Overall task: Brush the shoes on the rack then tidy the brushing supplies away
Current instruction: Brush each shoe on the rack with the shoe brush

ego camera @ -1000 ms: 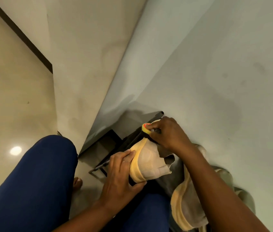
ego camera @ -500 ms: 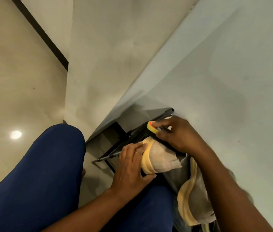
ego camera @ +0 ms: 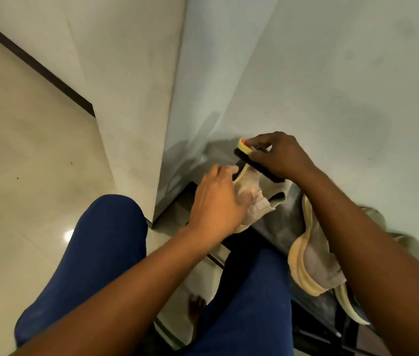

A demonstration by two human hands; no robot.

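Two beige shoes (ego camera: 254, 191) (ego camera: 313, 265), one brush (ego camera: 252, 160), one rack (ego camera: 313, 319)

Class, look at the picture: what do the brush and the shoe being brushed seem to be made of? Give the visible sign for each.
The yellow-backed brush with dark bristles, held by the right hand: probably glossy plastic, smooth and bright; bristle fibre unclear. The beige shoe with a cream sole under the left hand: matte, soft-looking fabric or suede; sole likely foam or rubber.
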